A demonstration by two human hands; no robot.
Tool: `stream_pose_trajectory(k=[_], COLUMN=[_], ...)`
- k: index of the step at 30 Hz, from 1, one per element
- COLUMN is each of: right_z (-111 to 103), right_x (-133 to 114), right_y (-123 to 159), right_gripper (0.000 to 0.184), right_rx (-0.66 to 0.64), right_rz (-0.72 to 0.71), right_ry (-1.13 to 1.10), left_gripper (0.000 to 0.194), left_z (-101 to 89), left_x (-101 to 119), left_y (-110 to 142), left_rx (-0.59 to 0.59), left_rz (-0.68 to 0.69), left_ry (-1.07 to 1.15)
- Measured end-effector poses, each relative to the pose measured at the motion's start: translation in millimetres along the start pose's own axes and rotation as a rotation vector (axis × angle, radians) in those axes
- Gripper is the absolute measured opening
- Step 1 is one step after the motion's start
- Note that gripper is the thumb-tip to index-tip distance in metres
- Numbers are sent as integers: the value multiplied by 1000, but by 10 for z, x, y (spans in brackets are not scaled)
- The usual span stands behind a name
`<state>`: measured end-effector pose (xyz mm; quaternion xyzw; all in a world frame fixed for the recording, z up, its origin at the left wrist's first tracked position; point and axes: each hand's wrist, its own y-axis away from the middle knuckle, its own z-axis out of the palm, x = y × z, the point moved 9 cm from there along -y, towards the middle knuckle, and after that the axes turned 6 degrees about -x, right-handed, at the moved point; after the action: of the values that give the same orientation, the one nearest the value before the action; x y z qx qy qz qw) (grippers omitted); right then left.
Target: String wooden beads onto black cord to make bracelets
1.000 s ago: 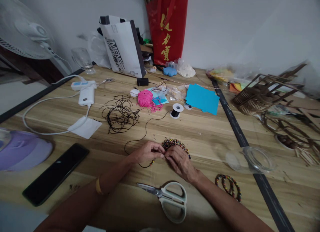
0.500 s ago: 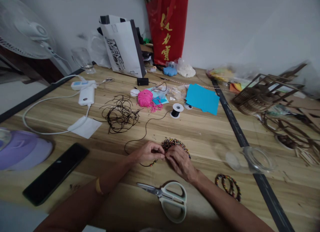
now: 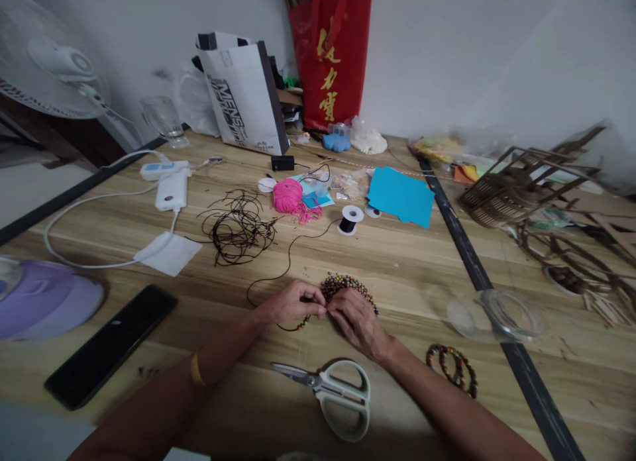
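Fingertip to fingertip, my two hands meet at the front of a pile of small multicoloured beads (image 3: 348, 282). My left hand (image 3: 298, 301) is closed in a pinch on a thin dark cord (image 3: 290, 252); a few strung beads (image 3: 303, 323) hang just below its fingers. The cord runs back to a white spool (image 3: 352, 214) wound with black. My right hand (image 3: 358, 322) is also pinched, partly covering the pile; what sits between its fingertips is too small to make out. Scissors (image 3: 318, 381) with pale handles lie in front of the hands. Beaded bracelets (image 3: 452, 368) lie beside my right forearm.
Left are a black phone (image 3: 112, 345), a purple-white device (image 3: 47, 299) and a white power bank (image 3: 171, 189). Tangled dark cord (image 3: 238, 229), pink yarn (image 3: 287, 196) and blue sheets (image 3: 400, 197) lie behind. A clear round container (image 3: 511, 315) and a woven basket (image 3: 501, 196) stand right.
Both hands stay pinched together in nearly the same place. The strung beads below my left hand show slightly higher, closer to its fingers. The view has shifted very slightly.
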<state>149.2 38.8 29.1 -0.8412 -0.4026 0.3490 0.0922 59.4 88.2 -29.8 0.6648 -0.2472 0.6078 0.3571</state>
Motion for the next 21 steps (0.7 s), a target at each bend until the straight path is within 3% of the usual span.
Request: stream_pose_trajectory(k=[13,21], right_z=[-91,3], right_x=[52,50], right_y=[-3,-26], right_gripper=[17,17], right_rx=[80,-2], right_rz=[54,48], right_ry=[-9,79], left_gripper=[25,32], left_z=[-64,-136], left_x=[65,94], left_y=[41,70], left_rx=[29,80], left_rz=[-6,-30], left_ry=[15,146])
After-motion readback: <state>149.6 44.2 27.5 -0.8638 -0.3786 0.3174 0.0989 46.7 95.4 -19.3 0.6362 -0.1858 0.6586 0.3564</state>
